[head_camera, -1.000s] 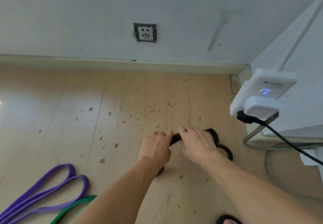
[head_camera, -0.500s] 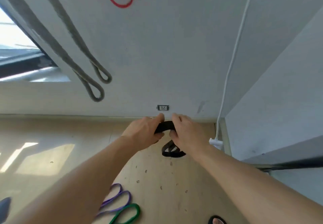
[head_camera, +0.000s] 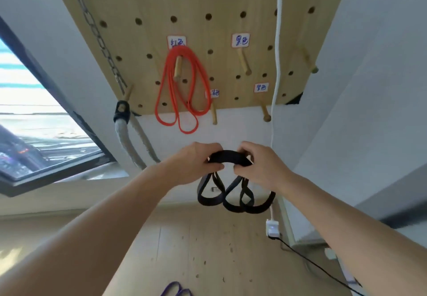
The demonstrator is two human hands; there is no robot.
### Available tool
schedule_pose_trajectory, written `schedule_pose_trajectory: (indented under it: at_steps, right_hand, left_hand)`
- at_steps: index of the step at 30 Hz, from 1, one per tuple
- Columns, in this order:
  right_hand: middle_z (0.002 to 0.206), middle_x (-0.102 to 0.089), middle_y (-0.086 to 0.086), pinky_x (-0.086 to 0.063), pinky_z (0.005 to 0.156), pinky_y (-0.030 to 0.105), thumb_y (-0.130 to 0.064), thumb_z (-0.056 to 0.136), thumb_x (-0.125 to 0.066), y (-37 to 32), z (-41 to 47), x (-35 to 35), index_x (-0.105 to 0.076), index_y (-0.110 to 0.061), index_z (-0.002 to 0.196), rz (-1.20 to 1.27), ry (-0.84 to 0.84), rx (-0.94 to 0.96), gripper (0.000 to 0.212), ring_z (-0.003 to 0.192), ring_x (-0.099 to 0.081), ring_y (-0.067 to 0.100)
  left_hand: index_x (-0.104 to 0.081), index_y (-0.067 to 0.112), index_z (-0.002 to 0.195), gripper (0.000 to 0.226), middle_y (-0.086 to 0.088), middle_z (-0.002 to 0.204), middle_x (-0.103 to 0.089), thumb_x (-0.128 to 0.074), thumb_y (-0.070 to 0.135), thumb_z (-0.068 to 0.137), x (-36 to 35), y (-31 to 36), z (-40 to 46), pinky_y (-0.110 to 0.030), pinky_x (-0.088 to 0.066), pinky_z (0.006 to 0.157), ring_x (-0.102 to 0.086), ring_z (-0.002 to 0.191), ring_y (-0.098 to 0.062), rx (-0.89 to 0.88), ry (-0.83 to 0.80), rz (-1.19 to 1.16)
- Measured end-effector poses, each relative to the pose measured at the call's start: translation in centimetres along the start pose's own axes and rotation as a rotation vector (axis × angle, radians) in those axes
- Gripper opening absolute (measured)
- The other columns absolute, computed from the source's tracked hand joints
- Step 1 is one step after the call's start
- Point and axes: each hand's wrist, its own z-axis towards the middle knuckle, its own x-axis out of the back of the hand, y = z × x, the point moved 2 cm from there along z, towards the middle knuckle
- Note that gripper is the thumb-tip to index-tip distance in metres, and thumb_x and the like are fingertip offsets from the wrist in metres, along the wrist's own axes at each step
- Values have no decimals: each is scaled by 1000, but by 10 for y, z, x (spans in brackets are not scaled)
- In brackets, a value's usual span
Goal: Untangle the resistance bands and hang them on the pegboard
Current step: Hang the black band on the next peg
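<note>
At the centre of the frame we hold the black resistance band [head_camera: 227, 157] up in front of the wall, below the pegboard [head_camera: 143, 2]. Our left hand [head_camera: 194, 164] has its grip curled round the band's left end, and our right hand [head_camera: 263, 168] pinches the right end between thumb and fingers, so a short arch of band spans the gap between the two. Beneath our hands the rest of the band droops in several dark loops.

The pegboard fills the upper middle of the frame. A red band [head_camera: 184, 87] hangs in long loops from one wooden peg, under a small label. To its right, a bare peg [head_camera: 243, 62] sticks out below another label.

At the bottom edge, on the wooden floor [head_camera: 208, 249], a purple band [head_camera: 175, 291] just shows.
</note>
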Motion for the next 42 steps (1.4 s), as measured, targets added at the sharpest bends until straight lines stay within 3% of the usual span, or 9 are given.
schedule_pose_trajectory:
  at_steps: [3,7,10,13,18,23,27,35,42]
  right_hand:
    - [88,-70,-6,-52,77,33,-15,86,-74,-18,7,32,-65,-29,89,151,-22,-13,16,74,-63,4]
    - [94,-73,-6,-53,93,45,-21,86,-77,-29,29,69,-73,-29,97,250,-32,-32,15,93,-68,26]
    - [92,-75,-11,-48,74,29,-21,87,-79,-34,48,96,-74,-27,100,367,-11,-32,15,71,-62,10]
    - [92,-76,-10,-41,72,22,-18,86,-80,-35,68,116,-70,-24,100,439,12,-64,18,60,-52,-1]
    - [98,-77,3,-44,72,26,-7,83,-79,-38,104,137,-65,-18,100,666,64,-153,25,73,-64,6]
    - [99,-77,6,-51,80,32,-10,84,-78,-40,126,145,-63,-14,104,717,97,-143,26,89,-73,21]
    - [94,-78,-1,-47,80,24,-20,90,-76,-42,135,142,-63,-16,104,703,143,-130,20,88,-73,9]
    - [105,-71,-4,-45,78,21,-30,95,-69,-45,166,144,-64,-23,102,751,327,-146,11,96,-67,6]
    - [99,-73,-3,-47,78,20,-31,94,-71,-37,177,149,-68,-23,97,712,357,-82,10,93,-69,9]
  left_hand:
    - [-60,23,100,9,10,77,-60,-65,29,97,37,16,12,-31,-47,70,-60,74,-11,-48,23,2]
    - [-58,26,97,9,6,82,-64,-64,32,98,71,29,36,-34,-52,74,-64,79,-15,-55,44,21]
    - [-63,26,104,12,9,88,-68,-66,34,95,94,34,58,-37,-56,80,-68,81,-9,-31,60,8]
    - [-64,26,105,18,14,87,-68,-68,38,93,114,42,80,-34,-57,78,-68,80,-3,-38,65,24]
    - [-63,27,110,31,8,85,-70,-56,53,94,140,50,107,-21,-54,68,-69,72,-6,-77,102,-7]
    - [-59,30,108,8,2,80,-72,-56,35,102,152,47,126,-27,-57,68,-69,67,-7,-85,150,-39]
    - [-59,29,109,10,2,81,-70,-54,34,102,153,41,136,-24,-56,66,-69,67,-6,-68,153,-45]
    - [-57,27,124,21,10,89,-69,-50,33,105,149,38,171,-20,-57,69,-69,71,-1,-8,262,-98]
    - [-58,24,125,23,1,98,-69,-51,33,105,145,37,178,-39,-56,74,-68,82,-19,9,303,-219]
